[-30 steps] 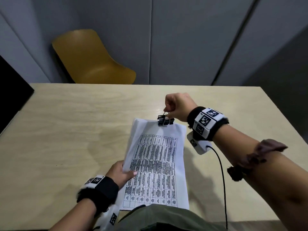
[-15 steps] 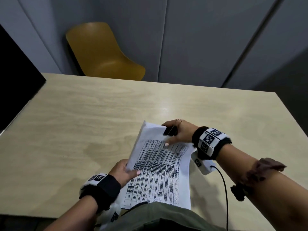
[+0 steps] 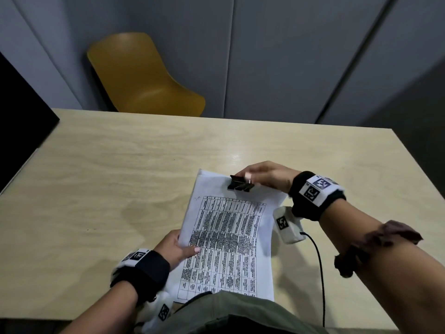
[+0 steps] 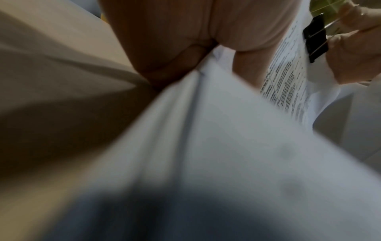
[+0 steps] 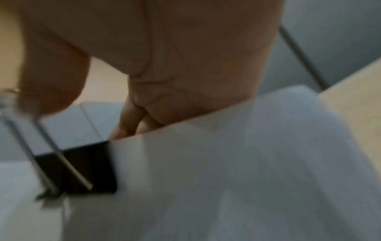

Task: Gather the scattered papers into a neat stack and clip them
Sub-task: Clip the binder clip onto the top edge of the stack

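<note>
Two hands work one stack of papers (image 3: 231,239) in the head view. It lies slanted on the pale wooden surface (image 3: 108,179), its near end over the person's lap, the top sheet printed with a table. The left hand (image 3: 177,247) holds the stack's left edge, thumb laid on the print and fingers underneath, so that grip is closed on the papers. The right hand (image 3: 267,175) is at the far edge, its fingers pinching the wire handles of a black binder clip (image 3: 240,183) that sits on that edge. A yellow chair (image 3: 142,78) stands beyond the surface, against a grey wall.

From the left wrist, the palm (image 4: 185,32) presses along the blurred white papers (image 4: 226,146). Further off, the clip (image 4: 315,40) bites the sheet edge, and the right hand (image 4: 354,53) holds its handles.

From the right wrist, the picture is blurred. The black clip (image 5: 82,169) grips the paper's edge (image 5: 226,163), its two silver wires rising to the thumb (image 5: 53,81) at the left; other fingers (image 5: 132,122) reach behind the sheets
</note>
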Demonstrator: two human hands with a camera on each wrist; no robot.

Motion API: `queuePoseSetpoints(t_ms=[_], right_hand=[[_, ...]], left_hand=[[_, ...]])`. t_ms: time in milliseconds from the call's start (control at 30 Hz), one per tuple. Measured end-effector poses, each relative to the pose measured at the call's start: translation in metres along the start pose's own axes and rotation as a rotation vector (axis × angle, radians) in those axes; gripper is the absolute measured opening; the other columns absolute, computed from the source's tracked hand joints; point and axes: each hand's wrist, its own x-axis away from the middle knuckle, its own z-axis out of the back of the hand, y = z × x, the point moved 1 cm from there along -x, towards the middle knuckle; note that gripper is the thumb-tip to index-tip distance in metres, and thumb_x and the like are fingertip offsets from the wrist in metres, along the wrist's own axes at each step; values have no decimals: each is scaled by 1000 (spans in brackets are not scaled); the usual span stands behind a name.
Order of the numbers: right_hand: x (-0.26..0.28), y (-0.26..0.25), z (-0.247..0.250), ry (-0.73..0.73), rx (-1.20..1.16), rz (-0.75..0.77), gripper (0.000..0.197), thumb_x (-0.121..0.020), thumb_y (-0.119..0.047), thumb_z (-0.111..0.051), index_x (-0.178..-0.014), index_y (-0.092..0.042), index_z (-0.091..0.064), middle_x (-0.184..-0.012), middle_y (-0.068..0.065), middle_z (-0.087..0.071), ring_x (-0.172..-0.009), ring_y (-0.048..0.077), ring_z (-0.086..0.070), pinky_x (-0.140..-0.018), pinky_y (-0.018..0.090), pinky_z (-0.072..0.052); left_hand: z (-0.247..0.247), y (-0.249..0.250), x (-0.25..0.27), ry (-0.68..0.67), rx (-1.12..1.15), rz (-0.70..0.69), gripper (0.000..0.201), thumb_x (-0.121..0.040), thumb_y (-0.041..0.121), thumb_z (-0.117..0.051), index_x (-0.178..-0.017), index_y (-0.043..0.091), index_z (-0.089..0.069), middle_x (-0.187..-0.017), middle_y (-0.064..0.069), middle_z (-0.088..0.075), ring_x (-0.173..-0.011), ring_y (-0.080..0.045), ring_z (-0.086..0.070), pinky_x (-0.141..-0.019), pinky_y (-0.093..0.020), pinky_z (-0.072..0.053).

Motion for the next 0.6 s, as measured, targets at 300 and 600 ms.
queuePoseSetpoints(t_ms=[300, 600], right_hand=[[-19, 7, -34, 379, 673, 111, 37, -69, -41, -76, -96, -21, -61, -92, 2, -71, -88, 23, -64, -88, 38, -49], [-7, 68, -37, 697, 456, -171, 76, -82, -32, -65, -144, -20, -24, -146, 18, -32, -133, 33, -36, -111, 42, -32]], left_hand=[[-1, 2, 0, 11, 31, 3, 26, -76, 2, -68, -94, 18, -58, -89, 5, -68, -89, -15, -64, -72, -16, -47], [20, 7, -9, 42, -13, 20, 34, -75, 6, -71, -106, 9, -58, -84, 14, -71, -80, 1, -67, -68, -6, -48]])
